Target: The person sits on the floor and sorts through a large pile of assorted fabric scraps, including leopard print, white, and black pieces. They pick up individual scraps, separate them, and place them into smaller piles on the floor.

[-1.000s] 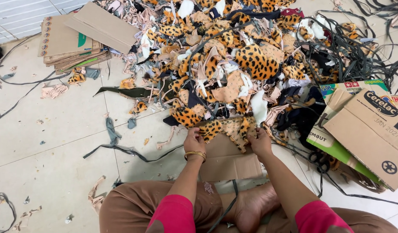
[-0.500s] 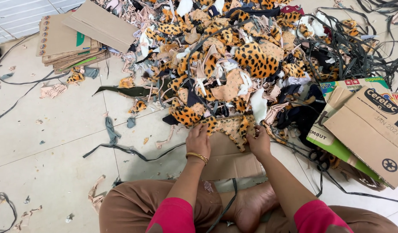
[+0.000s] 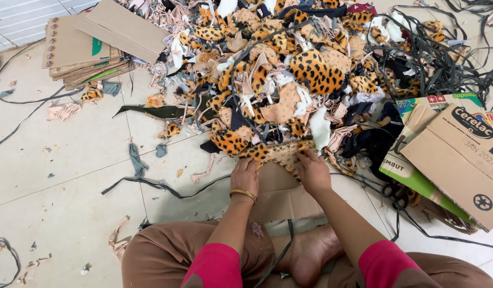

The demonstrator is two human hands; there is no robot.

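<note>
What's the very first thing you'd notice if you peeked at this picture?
A huge heap of leopard-spotted fabric scraps fills the top middle of the tiled floor. Just below it, the left hand, wearing a gold bangle, and the right hand press a spotted fabric piece onto brown cardboard. Flattened cardboard boxes lie at the right.

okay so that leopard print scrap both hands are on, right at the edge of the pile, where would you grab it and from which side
Probably by its two near ends, coming from the person's side. The leopard print scrap lies stretched sideways along the pile's front edge, over the flat cardboard sheet. Its far edge is buried under other scraps. The left hand and right hand already sit at those ends.
</note>
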